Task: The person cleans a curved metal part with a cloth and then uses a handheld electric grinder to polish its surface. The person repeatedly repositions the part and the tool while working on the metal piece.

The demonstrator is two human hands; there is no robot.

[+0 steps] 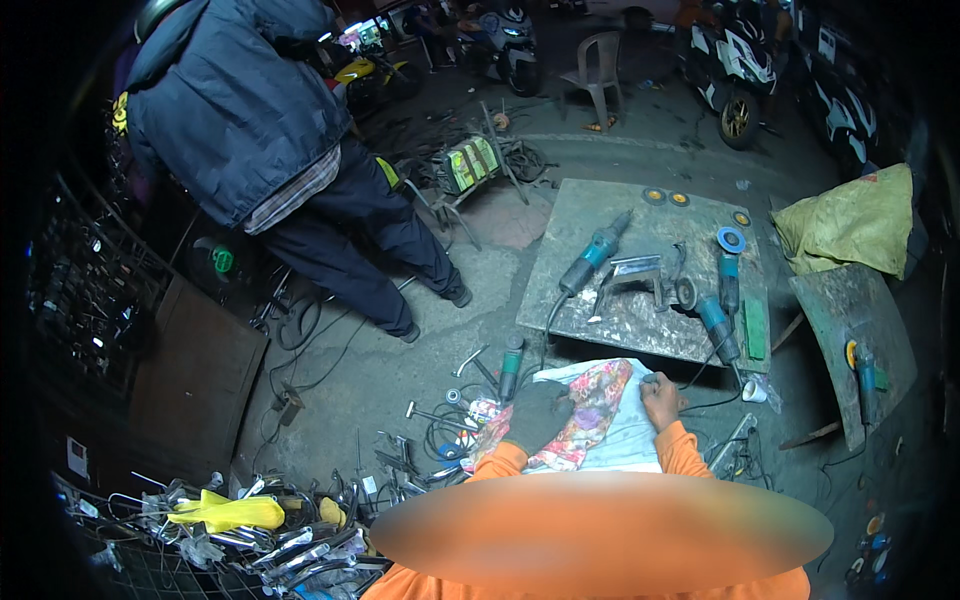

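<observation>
My left hand (pixel 540 413), in a dark grey glove, lies over a floral cloth (pixel 601 405) in pink and red, its fingers looking fairly flat. Under the floral cloth, a white cloth (pixel 630 440) spreads across my lap area. My right hand (pixel 660 401) is bare and closed at the white cloth's right edge. Whatever its curled fingers hold, if anything, is too small to make out. Orange sleeves cover both forearms. Just left of the gloved hand, a teal angle grinder (pixel 511 368) stands on the ground beside a hammer (pixel 474 365).
Ahead stands a low worktable (pixel 640 325) bearing a teal grinder (pixel 592 258), another with a blue disc (pixel 729 262), and a metal bracket (pixel 637 268). At left stands a person in a dark jacket (pixel 240 110). Metal parts (pixel 300 550) pile up at lower left. Cables cross the floor.
</observation>
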